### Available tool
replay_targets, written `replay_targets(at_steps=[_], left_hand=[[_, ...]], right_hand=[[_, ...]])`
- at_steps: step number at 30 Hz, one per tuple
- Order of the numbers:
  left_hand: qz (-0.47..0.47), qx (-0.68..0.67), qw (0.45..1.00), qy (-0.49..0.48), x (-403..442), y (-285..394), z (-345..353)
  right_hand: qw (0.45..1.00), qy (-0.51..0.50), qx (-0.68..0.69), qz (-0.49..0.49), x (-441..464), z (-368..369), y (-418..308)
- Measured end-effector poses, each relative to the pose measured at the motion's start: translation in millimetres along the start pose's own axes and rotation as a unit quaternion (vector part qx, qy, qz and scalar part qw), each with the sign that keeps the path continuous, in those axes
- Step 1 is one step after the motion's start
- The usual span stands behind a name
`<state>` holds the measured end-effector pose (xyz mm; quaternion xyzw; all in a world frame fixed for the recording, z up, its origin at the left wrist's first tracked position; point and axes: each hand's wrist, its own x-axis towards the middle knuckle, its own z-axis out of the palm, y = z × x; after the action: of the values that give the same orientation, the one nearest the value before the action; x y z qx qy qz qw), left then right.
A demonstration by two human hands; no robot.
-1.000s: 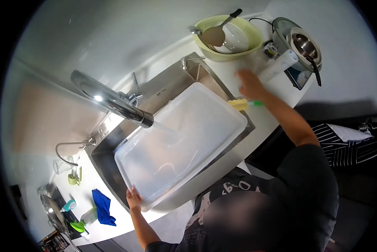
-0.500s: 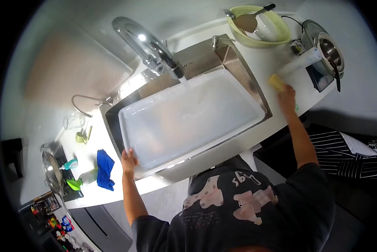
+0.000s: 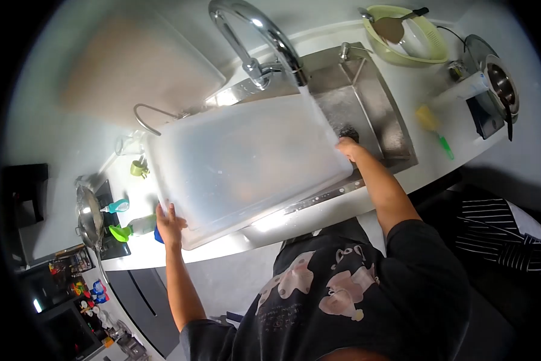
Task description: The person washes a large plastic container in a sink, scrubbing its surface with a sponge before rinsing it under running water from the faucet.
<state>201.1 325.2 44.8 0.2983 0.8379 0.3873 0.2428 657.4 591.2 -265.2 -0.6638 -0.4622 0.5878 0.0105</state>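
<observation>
A large translucent white tray [image 3: 246, 165] lies tilted over the left part of the steel sink [image 3: 388, 129]. My left hand [image 3: 171, 225] grips its lower left corner, thumb and fingers at the rim. At the right edge, my right hand [image 3: 348, 147] is closed on the rim. Water runs from the curved faucet [image 3: 300, 75] beside the tray's upper right corner. A yellow sponge brush with a green handle [image 3: 444, 146] rests on the counter to the right of the sink.
A green basin [image 3: 436, 54] with utensils stands at the back right, near stacked bowls [image 3: 502, 81] and a dark scale [image 3: 484, 117]. On the left counter are a green spray bottle [image 3: 141, 224], a green cup [image 3: 139, 169] and a lidded pan [image 3: 90, 216].
The tray has shifted left, baring the sink's right side. My right hand has put down the sponge brush and taken hold of the tray's right edge. My left hand stays on its corner.
</observation>
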Motion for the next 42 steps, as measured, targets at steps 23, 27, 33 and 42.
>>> replay_targets(at_steps=[23, 27, 33, 42], left_hand=[[-0.093, -0.071, 0.988, -0.104, 70, -191, 226], [-0.237, -0.133, 0.944, -0.19, 60, -173, 252], [-0.213, -0.158, 0.935, -0.237, 50, -178, 297], [-0.175, -0.104, 0.936, -0.288, 50, -168, 325]], right_hand=[[0.933, 0.32, -0.11, -0.125, -160, -169, -93], [0.927, 0.321, -0.107, -0.164, -175, -200, -101], [0.918, 0.304, -0.153, -0.203, -210, -233, -132], [0.927, 0.251, -0.181, -0.212, -280, -240, -183]])
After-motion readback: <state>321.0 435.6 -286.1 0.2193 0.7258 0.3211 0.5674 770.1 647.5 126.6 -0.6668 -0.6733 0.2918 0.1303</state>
